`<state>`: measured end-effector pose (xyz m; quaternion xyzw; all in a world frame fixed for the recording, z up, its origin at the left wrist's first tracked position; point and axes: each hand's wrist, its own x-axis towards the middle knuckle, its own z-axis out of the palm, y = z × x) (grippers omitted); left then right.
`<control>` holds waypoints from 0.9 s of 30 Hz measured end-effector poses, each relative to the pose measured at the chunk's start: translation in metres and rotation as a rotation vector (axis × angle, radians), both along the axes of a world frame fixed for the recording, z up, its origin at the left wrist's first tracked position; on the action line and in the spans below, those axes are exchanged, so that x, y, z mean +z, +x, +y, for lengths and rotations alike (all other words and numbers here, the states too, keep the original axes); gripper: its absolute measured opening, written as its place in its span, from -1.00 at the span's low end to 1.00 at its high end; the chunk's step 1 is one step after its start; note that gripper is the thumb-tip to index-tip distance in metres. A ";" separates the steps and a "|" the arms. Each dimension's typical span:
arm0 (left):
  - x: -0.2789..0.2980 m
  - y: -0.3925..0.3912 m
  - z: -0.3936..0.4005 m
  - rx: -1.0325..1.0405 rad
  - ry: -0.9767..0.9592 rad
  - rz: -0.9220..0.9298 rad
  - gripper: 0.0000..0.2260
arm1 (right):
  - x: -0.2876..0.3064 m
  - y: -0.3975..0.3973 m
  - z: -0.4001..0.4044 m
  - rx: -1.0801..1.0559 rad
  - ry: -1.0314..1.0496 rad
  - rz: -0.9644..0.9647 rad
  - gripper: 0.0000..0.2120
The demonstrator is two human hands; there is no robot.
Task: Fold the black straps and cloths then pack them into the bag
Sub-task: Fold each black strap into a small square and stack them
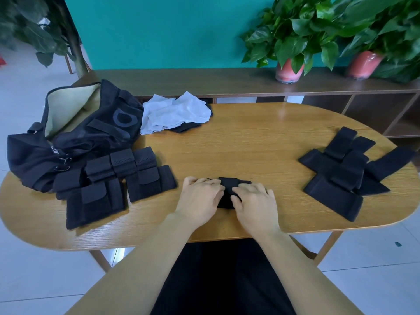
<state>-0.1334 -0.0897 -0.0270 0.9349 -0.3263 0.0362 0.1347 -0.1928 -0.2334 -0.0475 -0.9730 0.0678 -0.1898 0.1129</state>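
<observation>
Near the table [250, 142] front edge, both hands press one black strap [227, 189].

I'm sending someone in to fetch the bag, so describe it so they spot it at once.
Start at the oval wooden table and go to its far left end. The black bag slumps there, behind the folded black straps and left of the crumpled white cloth. Unlike its flat neighbours, it is bulky, with an open mouth showing beige lining.
</observation>
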 end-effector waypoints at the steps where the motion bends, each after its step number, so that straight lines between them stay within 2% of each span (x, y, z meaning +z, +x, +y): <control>1: 0.003 0.001 -0.002 0.024 -0.009 0.016 -0.72 | -0.001 0.001 0.000 -0.008 0.012 -0.004 -0.91; 7: 0.011 0.006 -0.017 0.154 -0.032 0.216 -0.81 | 0.000 0.001 -0.009 -0.070 0.051 0.078 -0.85; 9: 0.014 0.011 -0.020 0.174 -0.038 0.252 -0.76 | 0.005 0.003 -0.013 -0.079 0.101 0.172 -0.82; 11: 0.021 0.019 -0.021 0.208 -0.040 0.301 -0.66 | 0.012 0.010 -0.015 -0.083 0.159 0.254 -0.88; 14: 0.032 0.033 -0.019 0.282 -0.001 0.450 -0.55 | 0.024 0.023 -0.015 -0.084 0.202 0.378 -0.91; 16: 0.033 0.040 -0.016 0.298 0.009 0.518 -0.69 | 0.030 0.031 -0.012 -0.092 0.239 0.441 -0.86; 20: 0.027 0.040 -0.009 0.317 -0.055 0.446 -0.78 | 0.033 0.043 -0.007 -0.069 0.376 0.434 -0.80; 23: 0.021 0.039 0.003 0.369 -0.198 0.416 -0.79 | 0.034 0.051 0.003 -0.063 0.554 0.355 -0.74; 27: 0.014 0.038 0.032 0.458 -0.382 0.421 -0.75 | 0.031 0.058 0.027 -0.134 0.653 0.254 -0.58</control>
